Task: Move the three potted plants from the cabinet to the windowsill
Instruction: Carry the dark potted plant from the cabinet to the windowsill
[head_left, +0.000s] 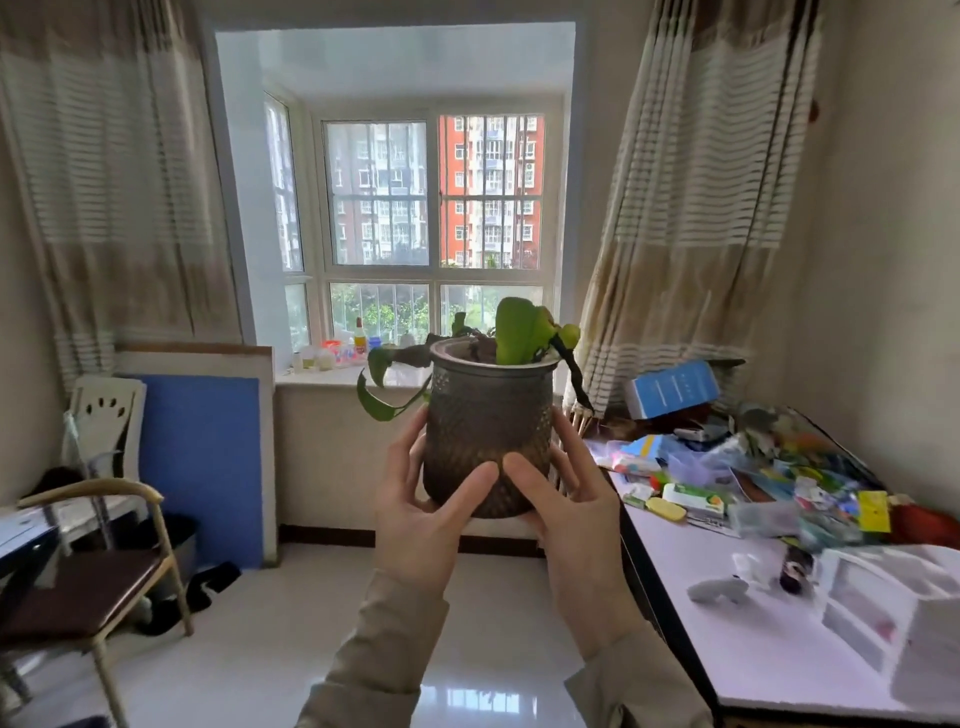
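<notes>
A potted plant (485, 415) in a dark brown textured pot is held up in mid-air in front of me, upright, with green leaves drooping left and a dark stem hanging right. My left hand (423, 512) wraps the pot's left side and my right hand (569, 512) its right side, thumbs nearly meeting on the front. Behind it lies the white windowsill (332, 375) of the bay window, some way off across the floor. No other potted plant and no cabinet are in view.
Several small bottles and jars (337, 351) stand on the sill's left part. A cluttered white desk (753, 639) runs along the right. A chair (88, 582) and a blue board (202, 467) stand at the left. Glossy tiled floor (291, 639) lies between them.
</notes>
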